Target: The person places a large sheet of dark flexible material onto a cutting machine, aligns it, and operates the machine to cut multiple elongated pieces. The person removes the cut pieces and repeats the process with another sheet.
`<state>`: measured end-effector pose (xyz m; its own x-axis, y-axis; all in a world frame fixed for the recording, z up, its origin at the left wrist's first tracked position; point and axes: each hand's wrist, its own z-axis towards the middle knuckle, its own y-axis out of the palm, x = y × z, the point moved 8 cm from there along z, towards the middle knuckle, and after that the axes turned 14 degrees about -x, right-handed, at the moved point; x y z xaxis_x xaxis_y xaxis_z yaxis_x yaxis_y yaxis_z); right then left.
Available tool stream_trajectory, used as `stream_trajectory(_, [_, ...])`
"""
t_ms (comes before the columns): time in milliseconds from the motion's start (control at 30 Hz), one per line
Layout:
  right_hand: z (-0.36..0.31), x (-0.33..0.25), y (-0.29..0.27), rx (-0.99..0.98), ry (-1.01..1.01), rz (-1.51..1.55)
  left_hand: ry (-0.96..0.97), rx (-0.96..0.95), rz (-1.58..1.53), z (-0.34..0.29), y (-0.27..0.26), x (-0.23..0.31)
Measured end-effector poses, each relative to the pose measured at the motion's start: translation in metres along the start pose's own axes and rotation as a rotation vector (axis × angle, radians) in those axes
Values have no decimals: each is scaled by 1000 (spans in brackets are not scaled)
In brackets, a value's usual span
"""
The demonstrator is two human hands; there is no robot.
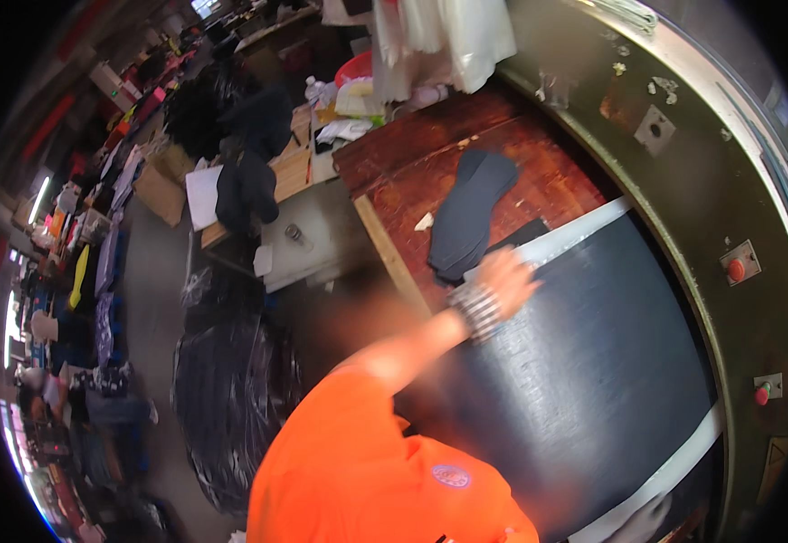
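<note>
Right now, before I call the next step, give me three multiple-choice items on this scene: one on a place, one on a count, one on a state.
1. Where is the orange-shirted person's hand?
A) at the upper edge of the dark sheet, by the white strip
B) on a cardboard box
C) on the floor

2. How many red buttons show on the machine frame?
A) none
B) two
C) five

3. How is that hand?
A) fisted around a tool
B) open, fingers spread on the surface
C) out of view

Answers: 1 A, the fingers lie where sheet and strip meet. 2 B, one sits above the other on the frame's right side. 3 B, no tool shows, though the hand is blurred.
</note>
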<state>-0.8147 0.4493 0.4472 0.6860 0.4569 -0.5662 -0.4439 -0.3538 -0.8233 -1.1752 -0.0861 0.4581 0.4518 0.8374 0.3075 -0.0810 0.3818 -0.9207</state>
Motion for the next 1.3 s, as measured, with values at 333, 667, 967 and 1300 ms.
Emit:
stream_trajectory(333, [-167,42,47,-40,332,217,-276,24,-243,-113,17,-43])
stream_trajectory(667, [15,-27,21,177,-56,29,141,-257,247,74,59,37])
stream_trajectory(967, [-127,163,-38,125,337,-646,240,-340,290,-42,87,51])
stream_trajectory(1300, [-97,168,-59,-80,71,-38,115,-456,170,-14,100,103])
